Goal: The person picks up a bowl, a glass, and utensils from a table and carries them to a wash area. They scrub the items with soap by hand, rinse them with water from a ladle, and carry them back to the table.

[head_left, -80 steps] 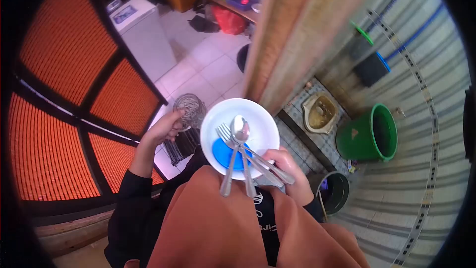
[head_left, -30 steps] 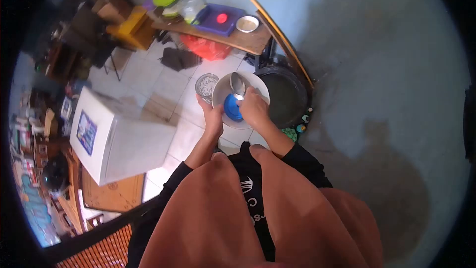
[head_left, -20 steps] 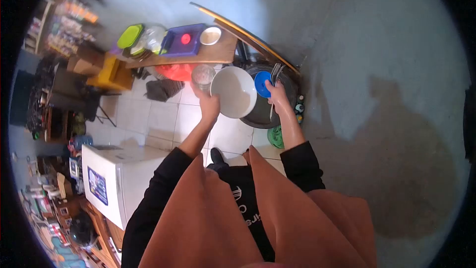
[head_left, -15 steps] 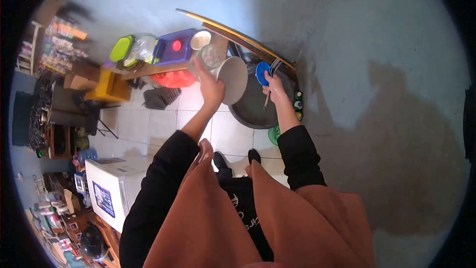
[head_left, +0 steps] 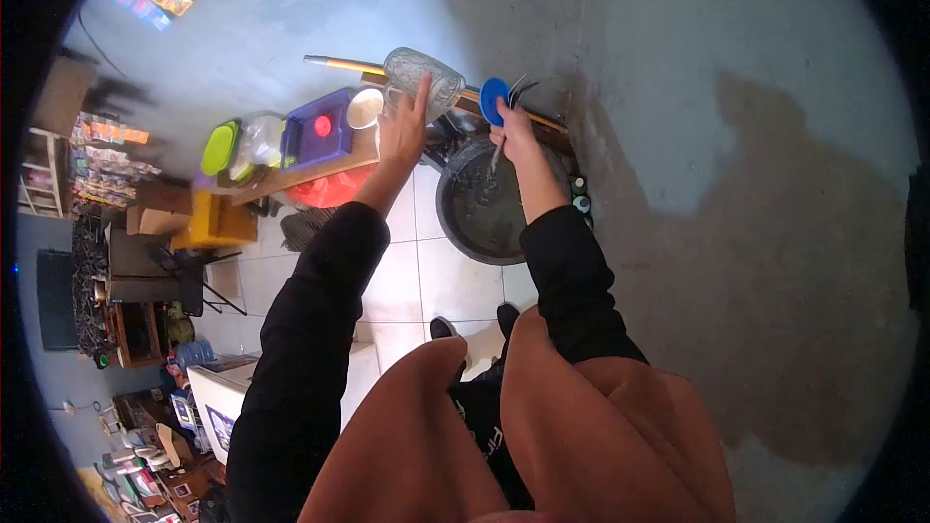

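Observation:
My left hand (head_left: 402,131) grips a clear patterned glass pitcher (head_left: 418,70), tilted on its side above the table edge. Its index finger stretches along the glass, and the other fingers are partly hidden. My right hand (head_left: 518,136) is closed around several metal forks and spoons (head_left: 524,89) together with a round blue plastic lid-like piece (head_left: 493,101). One thin utensil hangs down from that hand over a large dark basin (head_left: 448,223) on the floor. Dark water seems to lie in the basin.
A wooden table (head_left: 300,172) at the wall holds a purple tray (head_left: 334,140) with a red round thing, a pale cup (head_left: 366,108), a clear plastic bag and a green-lidded container (head_left: 221,147). Red plastic (head_left: 334,189) hangs beneath. Several bottles (head_left: 580,196) stand right of the basin.
Both hands have moved up and away from me. The white bowl-like shape beside my left hand is out of sight; the pitcher shows clearly. The right hand keeps the utensils and blue piece.

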Demonstrator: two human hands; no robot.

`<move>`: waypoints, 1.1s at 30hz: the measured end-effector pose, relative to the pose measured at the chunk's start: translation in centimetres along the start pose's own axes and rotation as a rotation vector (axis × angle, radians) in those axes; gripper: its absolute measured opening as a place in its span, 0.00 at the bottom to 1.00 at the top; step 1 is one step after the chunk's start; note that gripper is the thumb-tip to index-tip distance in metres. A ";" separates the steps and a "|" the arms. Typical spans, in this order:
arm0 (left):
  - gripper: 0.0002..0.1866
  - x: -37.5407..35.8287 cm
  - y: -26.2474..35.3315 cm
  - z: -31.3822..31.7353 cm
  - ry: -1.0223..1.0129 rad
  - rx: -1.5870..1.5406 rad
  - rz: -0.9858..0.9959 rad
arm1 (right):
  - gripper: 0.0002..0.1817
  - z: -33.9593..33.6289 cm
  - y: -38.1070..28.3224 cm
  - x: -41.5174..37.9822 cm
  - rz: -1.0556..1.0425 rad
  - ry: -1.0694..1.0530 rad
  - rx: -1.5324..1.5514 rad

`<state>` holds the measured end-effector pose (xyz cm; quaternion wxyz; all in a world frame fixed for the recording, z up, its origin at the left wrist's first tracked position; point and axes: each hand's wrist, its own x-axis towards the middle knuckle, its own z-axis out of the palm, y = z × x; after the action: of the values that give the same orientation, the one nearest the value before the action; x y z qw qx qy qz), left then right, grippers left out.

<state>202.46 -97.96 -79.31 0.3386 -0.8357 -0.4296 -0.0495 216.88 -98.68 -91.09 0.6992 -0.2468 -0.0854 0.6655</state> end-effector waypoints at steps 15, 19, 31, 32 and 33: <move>0.39 4.1 1.0 -3.8 0.176 0.401 0.345 | 0.16 2.3 -3.8 -0.6 0.001 -0.432 0.289; 0.38 4.9 0.6 -4.2 0.231 0.422 0.388 | 0.16 2.5 -4.0 0.0 -0.030 -0.441 0.305; 0.38 0.0 1.4 0.8 0.202 -0.634 -0.342 | 0.11 1.2 -2.6 -1.0 -0.181 0.113 -0.361; 0.37 -1.3 1.3 0.8 0.109 -0.781 -0.484 | 0.11 0.4 -2.0 -1.8 -0.185 0.135 -0.449; 0.39 -2.8 1.0 2.5 0.120 -0.857 -0.596 | 0.11 -0.8 -1.4 -2.7 -0.189 0.150 -0.538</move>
<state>200.94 -98.72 -82.75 -0.0384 -0.7364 -0.5696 -0.3630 218.20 -101.50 -90.52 0.6720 -0.4627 -0.2297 0.5307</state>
